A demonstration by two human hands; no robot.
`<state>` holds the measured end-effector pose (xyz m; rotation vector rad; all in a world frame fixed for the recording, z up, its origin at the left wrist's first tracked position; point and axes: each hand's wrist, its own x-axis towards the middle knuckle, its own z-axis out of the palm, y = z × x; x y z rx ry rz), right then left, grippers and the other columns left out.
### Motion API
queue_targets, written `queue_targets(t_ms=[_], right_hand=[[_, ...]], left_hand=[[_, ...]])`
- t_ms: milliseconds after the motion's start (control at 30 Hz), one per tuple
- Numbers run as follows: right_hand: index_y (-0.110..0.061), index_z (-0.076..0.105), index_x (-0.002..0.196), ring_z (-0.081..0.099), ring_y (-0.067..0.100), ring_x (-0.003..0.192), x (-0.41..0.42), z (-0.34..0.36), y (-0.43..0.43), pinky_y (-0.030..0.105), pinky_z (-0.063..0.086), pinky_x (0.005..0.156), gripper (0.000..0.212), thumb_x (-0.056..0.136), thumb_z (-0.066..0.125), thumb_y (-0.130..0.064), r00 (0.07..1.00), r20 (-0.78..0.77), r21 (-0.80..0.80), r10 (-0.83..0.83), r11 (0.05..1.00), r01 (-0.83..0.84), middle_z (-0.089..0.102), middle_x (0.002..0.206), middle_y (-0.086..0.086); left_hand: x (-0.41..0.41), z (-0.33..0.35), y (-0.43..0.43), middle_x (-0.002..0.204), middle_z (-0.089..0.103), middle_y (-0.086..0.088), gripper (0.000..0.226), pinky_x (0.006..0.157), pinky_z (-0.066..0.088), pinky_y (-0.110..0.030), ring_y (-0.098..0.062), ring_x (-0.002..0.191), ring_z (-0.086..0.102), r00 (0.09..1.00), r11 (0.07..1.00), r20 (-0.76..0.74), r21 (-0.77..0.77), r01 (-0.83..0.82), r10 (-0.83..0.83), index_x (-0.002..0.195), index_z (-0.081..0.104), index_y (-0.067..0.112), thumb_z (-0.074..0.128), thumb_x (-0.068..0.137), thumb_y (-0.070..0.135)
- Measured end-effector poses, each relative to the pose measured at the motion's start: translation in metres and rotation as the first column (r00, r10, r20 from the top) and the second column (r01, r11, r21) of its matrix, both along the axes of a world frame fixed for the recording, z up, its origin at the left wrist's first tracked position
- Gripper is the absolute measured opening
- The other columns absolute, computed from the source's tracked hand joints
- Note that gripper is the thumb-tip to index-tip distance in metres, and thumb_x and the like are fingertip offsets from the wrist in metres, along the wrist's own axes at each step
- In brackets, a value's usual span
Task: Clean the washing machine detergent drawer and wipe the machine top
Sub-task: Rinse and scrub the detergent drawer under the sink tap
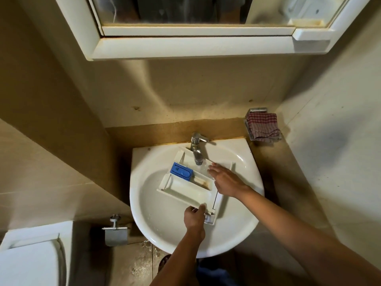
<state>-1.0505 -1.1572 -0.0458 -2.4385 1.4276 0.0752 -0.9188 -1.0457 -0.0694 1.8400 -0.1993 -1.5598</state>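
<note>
The white detergent drawer (pixel 185 187) lies tilted inside the white sink (pixel 156 219), under the metal tap (pixel 196 149), where water runs into its far compartment. A blue insert (pixel 181 171) sits in its left compartment. Brown stains mark the right compartment. My left hand (pixel 194 216) grips the drawer's near front end. My right hand (pixel 225 180) reaches in with straight fingers that touch the drawer's right side under the water.
A red-checked cloth (pixel 263 126) hangs on a metal holder on the right wall. A mirror cabinet (pixel 195 46) juts out above the sink. A toilet lid (pixel 31 263) and a toilet-roll holder (pixel 115 234) are at lower left. The floor below looks wet.
</note>
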Motion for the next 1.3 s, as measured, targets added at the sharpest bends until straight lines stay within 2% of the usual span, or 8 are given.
queue_targets(t_ms=[500, 633, 733, 800, 900, 1033, 1167, 1300], right_hand=[[-0.011, 0.037, 0.143, 0.028, 0.022, 0.137, 0.011, -0.017, 0.002, 0.037, 0.034, 0.107, 0.07, 0.078, 0.049, 0.013, 0.999, 0.045, 0.121, -0.008, 0.993, 0.002, 0.037, 0.147, 0.003], [-0.018, 0.047, 0.137, 0.04, 0.026, 0.131, 0.029, -0.025, 0.0, 0.041, 0.031, 0.103, 0.055, 0.084, 0.049, -0.002, 0.975, -0.039, 0.271, -0.22, 0.937, 0.222, 0.047, 0.139, 0.005], [-0.023, 0.052, 0.132, 0.052, 0.022, 0.121, 0.04, -0.028, 0.004, 0.031, 0.038, 0.093, 0.044, 0.089, 0.053, -0.015, 0.918, 0.12, 0.446, -0.378, 0.847, 0.29, 0.059, 0.127, 0.002], [-0.017, 0.049, 0.136, 0.05, 0.014, 0.123, 0.037, -0.02, 0.01, 0.022, 0.039, 0.095, 0.048, 0.09, 0.052, -0.002, 0.817, 0.273, 0.615, -0.508, 0.745, 0.257, 0.055, 0.13, -0.002], [-0.004, 0.052, 0.132, 0.047, 0.012, 0.125, 0.026, -0.009, 0.009, 0.02, 0.036, 0.101, 0.054, 0.086, 0.036, 0.019, 0.747, 0.277, 0.663, -0.605, 0.683, 0.307, 0.054, 0.132, 0.002], [-0.016, 0.047, 0.138, 0.047, 0.029, 0.127, 0.044, 0.004, 0.001, 0.033, 0.039, 0.097, 0.05, 0.09, 0.04, -0.005, 0.925, 0.061, 0.489, -0.375, 0.819, 0.299, 0.051, 0.139, 0.009], [-0.02, 0.035, 0.146, 0.048, 0.028, 0.125, 0.049, 0.008, 0.003, 0.032, 0.044, 0.093, 0.065, 0.087, 0.036, 0.005, 0.921, 0.192, 0.537, -0.339, 0.822, 0.191, 0.045, 0.144, 0.009], [-0.028, 0.047, 0.131, 0.055, 0.028, 0.117, 0.013, 0.008, -0.014, 0.036, 0.048, 0.085, 0.041, 0.093, 0.04, -0.016, 0.992, -0.073, 0.373, 0.108, 0.925, -0.073, 0.055, 0.133, 0.005]], left_hand=[[-0.012, 0.015, 0.026, 0.097, 0.068, -0.006, 0.038, 0.078, 0.046, -0.028, -0.026, 0.088, 0.064, 0.979, 0.996, 0.188, -0.027, -0.081, 0.084, 0.109, 0.059, 0.0, 0.076, 0.081, 0.02], [-0.011, 0.014, 0.024, 0.096, 0.068, -0.006, 0.036, 0.079, 0.047, -0.029, -0.025, 0.088, 0.064, 0.979, 0.997, 0.19, -0.039, -0.066, 0.072, 0.105, 0.058, 0.001, 0.077, 0.081, 0.021], [-0.01, 0.017, 0.025, 0.096, 0.065, -0.007, 0.037, 0.081, 0.046, -0.029, -0.026, 0.089, 0.062, 0.981, 0.997, 0.18, -0.034, -0.067, 0.072, 0.107, 0.057, 0.003, 0.076, 0.081, 0.021], [-0.009, 0.019, 0.025, 0.097, 0.068, -0.007, 0.035, 0.073, 0.045, -0.025, -0.024, 0.088, 0.064, 0.983, 0.999, 0.177, -0.031, -0.045, 0.05, 0.106, 0.06, 0.001, 0.075, 0.083, 0.023], [-0.005, 0.018, 0.024, 0.099, 0.072, -0.009, 0.032, 0.056, 0.038, -0.012, -0.02, 0.084, 0.065, 0.982, 1.0, 0.189, -0.025, 0.0, 0.004, 0.104, 0.065, 0.001, 0.071, 0.086, 0.027], [-0.002, 0.017, 0.023, 0.097, 0.072, -0.012, 0.036, 0.051, 0.037, -0.008, -0.018, 0.078, 0.063, 0.975, 0.998, 0.213, -0.009, 0.061, -0.057, 0.104, 0.065, -0.003, 0.069, 0.087, 0.029], [0.003, 0.02, 0.02, 0.087, 0.07, -0.011, 0.033, 0.051, 0.036, -0.016, -0.017, 0.07, 0.058, 0.964, 0.996, 0.253, -0.005, 0.085, -0.081, 0.093, 0.063, -0.002, 0.065, 0.09, 0.031], [0.016, 0.024, 0.018, 0.067, 0.06, -0.003, 0.032, 0.056, 0.038, -0.026, -0.017, 0.065, 0.053, 0.942, 0.993, 0.316, 0.006, 0.119, -0.115, 0.079, 0.061, 0.003, 0.056, 0.095, 0.03]])
